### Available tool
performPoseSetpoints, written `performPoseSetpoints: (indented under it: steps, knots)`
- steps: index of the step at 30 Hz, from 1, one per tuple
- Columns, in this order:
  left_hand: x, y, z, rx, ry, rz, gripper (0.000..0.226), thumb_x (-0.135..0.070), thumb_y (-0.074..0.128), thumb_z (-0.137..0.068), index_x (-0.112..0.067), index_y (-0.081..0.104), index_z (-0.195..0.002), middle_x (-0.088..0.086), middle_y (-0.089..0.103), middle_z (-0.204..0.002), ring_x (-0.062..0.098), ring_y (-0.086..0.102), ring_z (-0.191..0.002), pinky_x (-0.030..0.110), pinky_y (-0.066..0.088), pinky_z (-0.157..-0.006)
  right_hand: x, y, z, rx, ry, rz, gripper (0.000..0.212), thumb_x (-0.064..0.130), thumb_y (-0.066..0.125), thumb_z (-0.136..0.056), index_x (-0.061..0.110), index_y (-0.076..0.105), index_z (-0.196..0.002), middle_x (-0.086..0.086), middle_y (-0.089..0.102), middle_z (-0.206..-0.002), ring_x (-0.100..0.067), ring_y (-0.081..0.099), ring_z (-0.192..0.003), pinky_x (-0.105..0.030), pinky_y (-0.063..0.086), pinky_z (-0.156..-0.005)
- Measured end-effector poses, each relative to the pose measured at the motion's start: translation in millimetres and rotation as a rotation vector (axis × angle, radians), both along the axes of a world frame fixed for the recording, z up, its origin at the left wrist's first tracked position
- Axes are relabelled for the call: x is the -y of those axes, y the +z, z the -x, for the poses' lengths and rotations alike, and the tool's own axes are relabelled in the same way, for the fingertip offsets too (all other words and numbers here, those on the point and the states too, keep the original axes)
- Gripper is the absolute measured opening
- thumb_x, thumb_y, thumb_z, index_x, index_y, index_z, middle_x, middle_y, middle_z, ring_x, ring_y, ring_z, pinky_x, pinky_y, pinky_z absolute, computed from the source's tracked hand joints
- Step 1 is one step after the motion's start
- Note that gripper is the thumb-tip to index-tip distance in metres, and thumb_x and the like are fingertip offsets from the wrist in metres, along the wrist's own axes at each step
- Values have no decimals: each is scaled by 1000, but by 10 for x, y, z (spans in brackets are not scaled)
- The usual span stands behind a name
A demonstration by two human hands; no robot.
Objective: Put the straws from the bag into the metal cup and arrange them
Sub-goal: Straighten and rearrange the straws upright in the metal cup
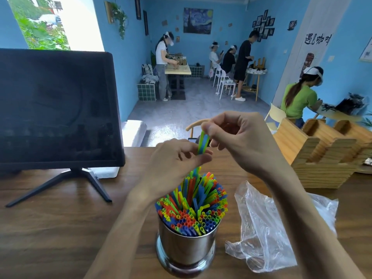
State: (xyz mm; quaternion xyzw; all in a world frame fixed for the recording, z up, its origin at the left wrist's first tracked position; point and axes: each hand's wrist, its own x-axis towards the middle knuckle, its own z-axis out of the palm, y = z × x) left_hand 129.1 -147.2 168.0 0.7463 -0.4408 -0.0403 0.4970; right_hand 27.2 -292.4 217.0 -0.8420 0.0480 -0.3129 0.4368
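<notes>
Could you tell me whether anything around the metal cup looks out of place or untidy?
Mostly the straws: they lean unevenly in the metal cup, some standing higher. The crumpled plastic bag lies beside it.

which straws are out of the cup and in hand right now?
The green and blue straws, pinched at the top by the right hand and lower down by the left hand. All the other straws stand packed in the metal cup.
</notes>
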Motion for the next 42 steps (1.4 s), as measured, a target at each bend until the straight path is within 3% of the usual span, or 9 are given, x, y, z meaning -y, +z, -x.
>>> performPoseSetpoints:
  steps: [4, 9, 13, 18, 22, 28, 36, 40, 42]
  knots:
    - [-72, 146, 32, -175, -15, 273, 14, -44, 74, -73, -35, 81, -80, -4, 73, -70, 5, 57, -63, 31, 47, -62, 101, -113, -10, 35, 121, -196, 32, 44, 62, -97, 17, 74, -110, 0, 77, -95, -12, 71, -83, -29, 56, -77]
    - [-159, 226, 3, -268, 67, 532, 12, -31, 77, -73, -27, 80, -84, -8, 79, -83, 6, 71, -71, 26, 60, -72, 106, -487, 10, -278, 344, -92, 28, 34, 63, -99, 20, 71, -121, 3, 77, -112, -12, 71, -111, -27, 53, -98]
    - [-186, 209, 10, -347, 107, 638, 16, -22, 79, -72, -16, 78, -86, -3, 79, -82, 13, 74, -74, 23, 59, -64, 62, -557, 55, -179, 327, -105, 14, 24, 63, -96, 21, 76, -95, -6, 78, -98, -12, 72, -105, -21, 53, -89]
    - [-272, 134, -11, -441, 125, 680, 17, -15, 83, -65, -10, 74, -78, 9, 74, -71, 21, 74, -65, 22, 58, -59, 168, -463, 99, 47, 240, -391, 18, 16, 72, -82, 6, 77, -96, -11, 79, -86, -24, 77, -79, -23, 53, -65]
    - [-295, 83, 42, -514, 86, 631, 13, -22, 85, -54, -22, 79, -65, 8, 74, -67, 19, 73, -61, 21, 57, -56, 162, -369, 99, 129, 212, -627, 20, 27, 80, -65, 15, 82, -81, -13, 78, -77, -23, 77, -73, -23, 56, -60]
    - [-265, 1, 161, -533, 44, 574, 9, -14, 82, -61, -15, 77, -68, 5, 73, -68, 13, 68, -62, 21, 55, -60, 18, -205, 51, 250, 216, -877, 17, 28, 79, -54, 21, 82, -69, -1, 77, -76, -11, 75, -66, -20, 58, -58]
    - [-286, -8, 284, -316, 80, 335, 14, -32, 84, -63, -26, 80, -75, -5, 78, -78, 12, 75, -77, 24, 59, -70, -79, 21, 110, 289, 123, -547, 15, 22, 73, -78, 16, 77, -91, -1, 79, -84, -18, 76, -75, -32, 62, -60]
    - [-331, 55, 281, -181, 14, 100, 10, -29, 86, -74, -29, 77, -79, -14, 76, -80, 3, 72, -81, 18, 54, -74, -120, 1, 101, 203, 110, -342, 17, 18, 76, -81, 18, 78, -98, -6, 79, -87, -23, 77, -75, -21, 55, -56]
    - [-334, 105, 250, -182, 38, 155, 15, -35, 83, -76, -28, 75, -86, -11, 77, -82, 5, 72, -82, 20, 54, -76, -145, -64, 70, 152, 115, -260, 18, 18, 78, -82, 18, 79, -99, -8, 79, -88, -22, 76, -71, -22, 55, -57]
